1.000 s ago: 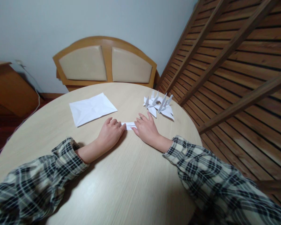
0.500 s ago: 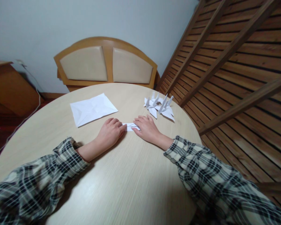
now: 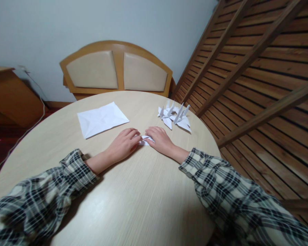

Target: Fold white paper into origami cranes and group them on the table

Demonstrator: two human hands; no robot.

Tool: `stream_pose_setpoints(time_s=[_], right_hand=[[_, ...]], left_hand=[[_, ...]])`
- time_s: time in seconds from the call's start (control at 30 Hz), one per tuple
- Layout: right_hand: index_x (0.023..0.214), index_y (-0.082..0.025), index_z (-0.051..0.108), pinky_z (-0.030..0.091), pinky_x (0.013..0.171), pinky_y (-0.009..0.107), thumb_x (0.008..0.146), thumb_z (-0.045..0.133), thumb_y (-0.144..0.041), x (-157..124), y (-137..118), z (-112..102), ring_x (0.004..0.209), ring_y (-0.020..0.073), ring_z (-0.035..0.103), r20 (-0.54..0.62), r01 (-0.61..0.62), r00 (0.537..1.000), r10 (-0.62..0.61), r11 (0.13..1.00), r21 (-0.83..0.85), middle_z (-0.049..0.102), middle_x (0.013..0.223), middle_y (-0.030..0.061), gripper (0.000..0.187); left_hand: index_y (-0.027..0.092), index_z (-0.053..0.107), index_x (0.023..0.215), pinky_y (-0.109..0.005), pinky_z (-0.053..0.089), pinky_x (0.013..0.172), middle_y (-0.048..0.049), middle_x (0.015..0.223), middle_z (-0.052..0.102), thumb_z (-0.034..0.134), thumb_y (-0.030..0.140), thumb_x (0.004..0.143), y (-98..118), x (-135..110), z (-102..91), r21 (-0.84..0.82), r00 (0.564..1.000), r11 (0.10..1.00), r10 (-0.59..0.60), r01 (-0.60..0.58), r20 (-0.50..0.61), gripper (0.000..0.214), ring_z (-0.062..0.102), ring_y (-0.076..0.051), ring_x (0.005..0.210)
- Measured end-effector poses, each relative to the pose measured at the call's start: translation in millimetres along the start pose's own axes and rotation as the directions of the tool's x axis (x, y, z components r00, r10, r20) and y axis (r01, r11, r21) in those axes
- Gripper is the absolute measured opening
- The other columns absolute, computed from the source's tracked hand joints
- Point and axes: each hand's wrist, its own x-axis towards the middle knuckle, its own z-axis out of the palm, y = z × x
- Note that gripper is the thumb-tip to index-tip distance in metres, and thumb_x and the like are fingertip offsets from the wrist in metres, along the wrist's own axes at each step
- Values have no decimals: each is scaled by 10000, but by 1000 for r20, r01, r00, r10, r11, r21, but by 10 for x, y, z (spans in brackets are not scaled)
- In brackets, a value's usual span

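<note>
A small folded white paper (image 3: 144, 142) lies on the table between my hands, mostly covered by them. My left hand (image 3: 125, 143) closes its fingers on the paper's left end. At the right end, my right hand (image 3: 159, 139) holds the paper, its thumb in front and fingers behind. A narrow strip of the paper with a raised flap shows between the fingertips. Several white origami cranes (image 3: 174, 116) stand just beyond my right hand. A stack of white paper sheets (image 3: 102, 119) lies beyond my left hand.
The round wooden table (image 3: 133, 198) fills the middle of the view. A padded headboard (image 3: 118, 68) stands behind it against the wall. Wooden slats (image 3: 259, 75) slope along the right, and a cabinet (image 3: 12, 95) with a cable is at the left.
My left hand has moved slightly right and its fingers now cover more of the paper. Less of the strip shows, and a flap on it stands more raised. My right hand has barely shifted.
</note>
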Motion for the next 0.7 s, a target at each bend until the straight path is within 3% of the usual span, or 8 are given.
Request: stream_pose_setpoints(time_s=[0.27,0.47,0.7], right_hand=[[1062,-187,667,383,986,391,952,584,-305,-4,62,5,1138,237,568,-14,60,998,-60,995,75,686,1153,94,182],[1037,-191,684,389,977,383,950,582,-325,2,54,-34,1108,220,588,-11,84,996,-83,986,145,704,1120,76,189],[984,-194,663,416,952,358,948,574,-227,28,35,-12,1062,202,584,-13,50,999,-49,979,195,699,1064,65,102]], left_hand=[[172,664,1072,-468,501,962,-149,1181,640,555,240,967,-49,-15,44,-158,1000,987,-28,29,7,167,566,-291,1142],[179,682,1034,-452,498,977,-136,1165,638,594,315,951,-124,-13,70,-366,996,927,-81,83,19,182,577,-266,1113],[203,689,1031,-482,479,1007,-126,1234,619,613,337,936,-152,-23,79,-391,992,911,-118,130,54,180,560,-271,1165]])
